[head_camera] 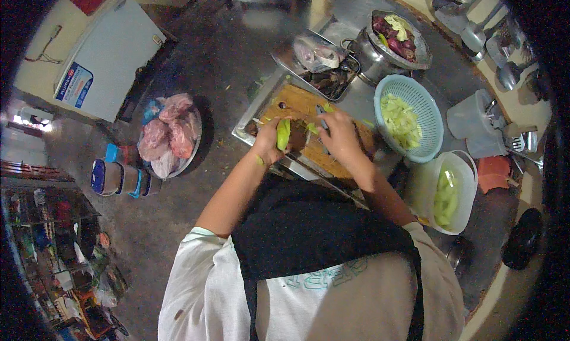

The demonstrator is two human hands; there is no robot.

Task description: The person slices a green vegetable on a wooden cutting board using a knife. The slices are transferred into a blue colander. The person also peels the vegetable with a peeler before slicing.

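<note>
My left hand (pixel 266 140) grips a bright green vegetable piece (pixel 283 135) above the left part of a wooden cutting board (pixel 291 97). Over the board's right half is my right hand (pixel 342 134), its fingers against a grey-handled knife or peeler (pixel 321 115). The hand partly covers this tool, and whether it is gripped or merely touched is unclear. Green scraps (pixel 311 128) lie between the hands. Right of the board, a light blue plastic colander (pixel 433 118) contains chopped pale green pieces (pixel 399 120).
A whitish bucket (pixel 418 187) with pale green pieces stands at right. Beyond the board are a metal tray (pixel 285 58) holding bagged food and a steel pot (pixel 378 58) topped by a bowl of red onions (pixel 396 47). Bagged meat (pixel 171 129) fills a basin at left.
</note>
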